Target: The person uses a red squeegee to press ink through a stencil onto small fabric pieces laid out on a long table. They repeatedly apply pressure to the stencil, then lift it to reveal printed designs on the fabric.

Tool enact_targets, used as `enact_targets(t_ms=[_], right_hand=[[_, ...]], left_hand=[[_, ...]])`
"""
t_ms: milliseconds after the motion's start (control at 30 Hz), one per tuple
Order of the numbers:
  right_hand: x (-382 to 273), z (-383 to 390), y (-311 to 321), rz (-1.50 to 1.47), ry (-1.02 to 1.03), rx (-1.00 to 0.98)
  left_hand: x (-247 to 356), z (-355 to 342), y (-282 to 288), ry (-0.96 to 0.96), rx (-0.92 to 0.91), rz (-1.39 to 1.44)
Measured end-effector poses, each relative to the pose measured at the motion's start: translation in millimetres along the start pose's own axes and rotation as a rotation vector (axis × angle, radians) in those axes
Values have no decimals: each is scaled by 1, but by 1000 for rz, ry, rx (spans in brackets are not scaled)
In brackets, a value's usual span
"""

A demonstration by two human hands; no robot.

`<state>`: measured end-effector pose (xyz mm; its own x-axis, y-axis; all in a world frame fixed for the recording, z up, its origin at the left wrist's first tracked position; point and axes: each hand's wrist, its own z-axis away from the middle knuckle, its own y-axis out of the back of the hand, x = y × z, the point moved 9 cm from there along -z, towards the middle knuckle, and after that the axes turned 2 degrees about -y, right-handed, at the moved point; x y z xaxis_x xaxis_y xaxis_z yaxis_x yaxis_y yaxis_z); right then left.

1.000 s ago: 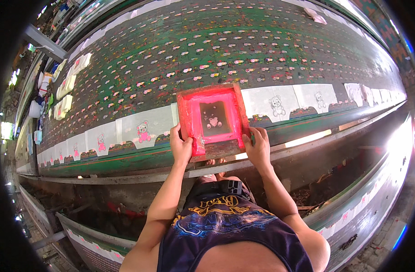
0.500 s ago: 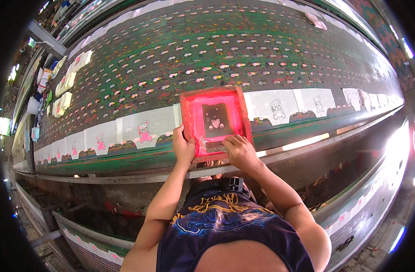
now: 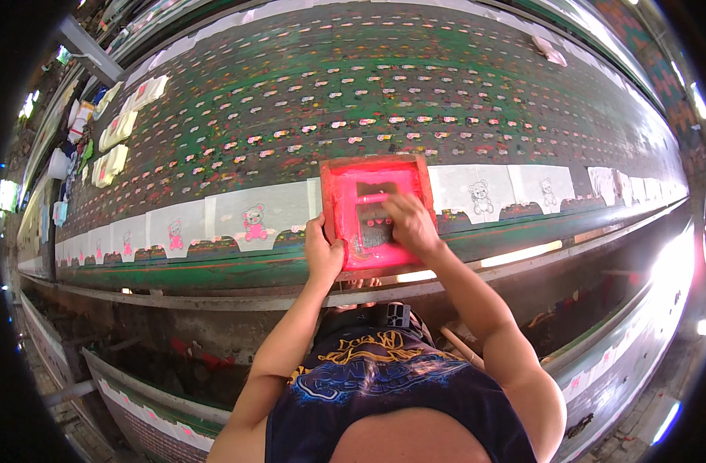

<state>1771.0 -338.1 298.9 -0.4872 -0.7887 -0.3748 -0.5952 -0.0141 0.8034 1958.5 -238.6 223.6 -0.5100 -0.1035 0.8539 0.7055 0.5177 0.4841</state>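
A screen-printing frame (image 3: pixel 329 185) with reddish wooden sides lies on the near edge of a long table, over the row of pale fabric pieces. Bright pink ink covers much of its inside, and a window of mesh (image 3: pixel 377 234) shows part of a printed figure. My left hand (image 3: pixel 323 248) is closed around the frame's left side near its front corner. Inside the frame, my right hand (image 3: pixel 411 224) grips a squeegee (image 3: pixel 377 188), a dark bar edged with pink ink, toward the far part of the mesh. The fingers partly hide the squeegee's right end.
Pale fabric with a bear outline filled pink (image 3: pixel 254 224) lies left of the frame; bears in plain outline (image 3: pixel 480 197) lie to its right. Folded cloth stacks (image 3: pixel 109 166) sit at the far left. A metal rail (image 3: pixel 214 299) runs along the table's near side.
My right hand and the squeegee have moved from the near end of the screen to its far part. My left hand keeps its hold on the frame. The whole view has shifted slightly.
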Motion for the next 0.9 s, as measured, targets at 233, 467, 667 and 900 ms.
enact_targets(t_ms=[233, 467, 667, 900], right_hand=[[43, -72, -2, -58, -129, -56], [2, 9, -1, -77, -140, -65], [-31, 51, 13, -29, -150, -54], [-43, 60, 24, -20, -222, -98]], left_hand=[[-3, 0, -2, -2, 0, 60], [3, 0, -1, -19, -10, 61], [3, 0, -3, -64, -10, 23], [2, -1, -3, -79, -29, 78]])
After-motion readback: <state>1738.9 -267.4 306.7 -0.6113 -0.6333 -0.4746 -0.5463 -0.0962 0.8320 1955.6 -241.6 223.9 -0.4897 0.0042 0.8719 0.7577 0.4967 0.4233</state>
